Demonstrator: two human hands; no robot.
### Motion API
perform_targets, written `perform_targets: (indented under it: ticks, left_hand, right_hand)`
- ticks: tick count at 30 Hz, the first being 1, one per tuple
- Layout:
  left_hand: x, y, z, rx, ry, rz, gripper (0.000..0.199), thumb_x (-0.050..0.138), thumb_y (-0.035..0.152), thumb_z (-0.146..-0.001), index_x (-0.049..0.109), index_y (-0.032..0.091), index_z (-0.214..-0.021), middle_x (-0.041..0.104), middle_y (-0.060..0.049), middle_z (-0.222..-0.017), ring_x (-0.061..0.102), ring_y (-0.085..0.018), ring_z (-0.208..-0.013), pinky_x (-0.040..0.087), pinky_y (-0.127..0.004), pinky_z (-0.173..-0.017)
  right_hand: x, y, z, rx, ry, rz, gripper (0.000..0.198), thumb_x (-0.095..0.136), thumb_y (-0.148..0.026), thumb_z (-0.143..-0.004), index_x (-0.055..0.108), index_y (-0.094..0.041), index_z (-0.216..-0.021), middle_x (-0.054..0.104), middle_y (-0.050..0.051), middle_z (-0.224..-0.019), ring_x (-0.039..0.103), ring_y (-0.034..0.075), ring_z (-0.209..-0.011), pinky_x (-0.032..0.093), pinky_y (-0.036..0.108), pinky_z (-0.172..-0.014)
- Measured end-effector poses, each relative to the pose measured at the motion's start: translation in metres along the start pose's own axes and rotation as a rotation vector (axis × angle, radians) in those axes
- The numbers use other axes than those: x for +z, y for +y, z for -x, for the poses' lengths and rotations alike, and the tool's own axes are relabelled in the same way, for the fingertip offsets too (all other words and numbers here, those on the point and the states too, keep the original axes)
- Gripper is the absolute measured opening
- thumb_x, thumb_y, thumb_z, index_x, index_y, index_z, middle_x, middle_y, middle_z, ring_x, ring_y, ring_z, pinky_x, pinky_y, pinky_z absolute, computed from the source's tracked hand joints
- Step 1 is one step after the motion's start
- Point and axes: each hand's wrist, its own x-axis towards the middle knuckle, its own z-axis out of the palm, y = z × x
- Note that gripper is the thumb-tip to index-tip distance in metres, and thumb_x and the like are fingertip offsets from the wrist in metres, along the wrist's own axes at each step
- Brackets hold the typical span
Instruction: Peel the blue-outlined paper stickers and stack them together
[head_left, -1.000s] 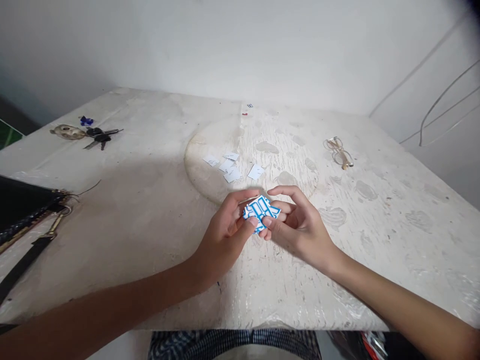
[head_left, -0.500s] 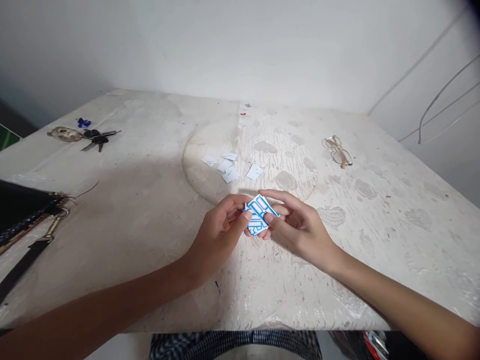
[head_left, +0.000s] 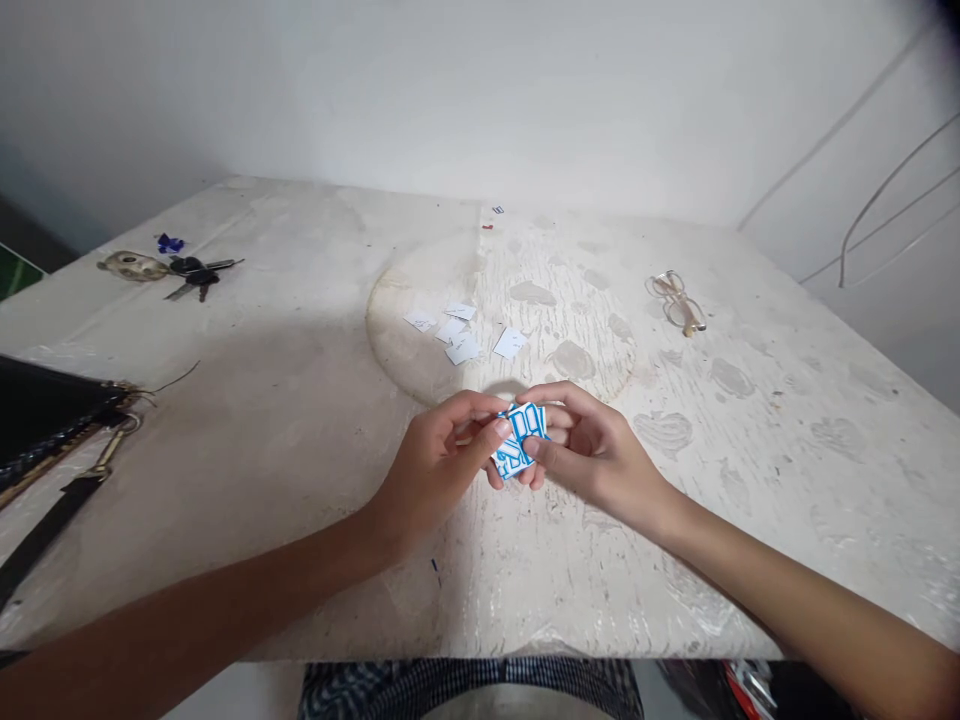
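Between my two hands, above the near middle of the table, is a small stack of white paper cards with blue printed outlines [head_left: 523, 428]. My left hand [head_left: 450, 455] pinches the stack's left side, thumb on top and fingers beneath. From the right, my right hand [head_left: 592, 445] grips the same cards with its thumb pressed on their face. The cards lie unevenly over one another, their edges fanned. Beyond my hands, several small white paper pieces [head_left: 462, 348] with faint writing lie on the table, some overlapping; one paper piece [head_left: 510, 343] sits apart to the right.
The pale, plastic-covered table [head_left: 300, 450] meets a white wall. At the far left lies a bunch of keys [head_left: 196, 272] beside a blue scrap [head_left: 170, 243]. A black bag [head_left: 45, 415] with a strap sits at the left edge. Folded eyeglasses [head_left: 677, 302] lie at right.
The cards have turned and shifted slightly between my fingers, and my right thumb has slid a little down and left. The papers on the table lie as before.
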Motion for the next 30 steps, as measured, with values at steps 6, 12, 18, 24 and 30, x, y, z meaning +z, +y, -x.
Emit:
perform_targets:
  ticks: [6, 12, 18, 24, 30]
  left_hand:
    - [0.0002, -0.0027, 0.0015, 0.017, -0.076, -0.011, 0.021, 0.056, 0.026, -0.081, 0.063, 0.018, -0.099, 0.062, -0.001, -0.073, 0.058, -0.013, -0.065, 0.048, -0.023, -0.055]
    - [0.0008, -0.0090, 0.0026, 0.012, -0.110, -0.031, 0.026, 0.057, 0.021, -0.079, 0.056, 0.018, -0.105, 0.063, -0.005, -0.092, 0.059, -0.017, -0.084, 0.049, -0.031, -0.077]
    - [0.0006, -0.0064, 0.0036, 0.012, -0.076, -0.044, 0.024, 0.055, 0.022, -0.081, 0.056, 0.020, -0.104, 0.063, -0.004, -0.097, 0.060, -0.016, -0.088, 0.048, -0.028, -0.077]
    - [0.0009, -0.0044, 0.0033, -0.012, -0.105, -0.062, 0.020, 0.054, 0.025, -0.082, 0.059, 0.019, -0.101, 0.063, -0.002, -0.090, 0.059, -0.014, -0.081, 0.048, -0.024, -0.068]
    - [0.0004, -0.0067, 0.0024, -0.006, -0.128, -0.096, 0.018, 0.056, 0.022, -0.080, 0.056, 0.018, -0.098, 0.060, -0.001, -0.086, 0.055, -0.012, -0.077, 0.047, -0.021, -0.064]
  right_hand:
    - [-0.0004, 0.0004, 0.0008, 0.022, 0.038, 0.020, 0.016, 0.056, -0.026, -0.085, 0.045, -0.022, -0.096, 0.059, -0.003, -0.069, 0.059, 0.010, -0.056, 0.050, 0.023, -0.050]
    - [-0.0008, 0.0031, -0.0002, 0.010, 0.075, 0.001, 0.014, 0.055, -0.030, -0.086, 0.044, -0.024, -0.093, 0.058, -0.005, -0.064, 0.058, 0.010, -0.052, 0.050, 0.024, -0.048]
    - [-0.0003, 0.0028, -0.0004, 0.013, 0.072, -0.013, 0.014, 0.054, -0.030, -0.086, 0.047, -0.025, -0.098, 0.057, -0.004, -0.065, 0.056, 0.011, -0.055, 0.048, 0.025, -0.050]
    - [-0.0006, 0.0023, -0.0002, -0.022, 0.115, 0.098, 0.009, 0.057, -0.027, -0.084, 0.054, -0.021, -0.090, 0.052, -0.002, -0.067, 0.049, 0.009, -0.057, 0.040, 0.022, -0.048]
    - [-0.0014, 0.0008, 0.0008, -0.043, 0.165, 0.106, 0.006, 0.056, -0.026, -0.085, 0.054, -0.020, -0.084, 0.050, -0.003, -0.064, 0.044, 0.009, -0.057, 0.035, 0.023, -0.050]
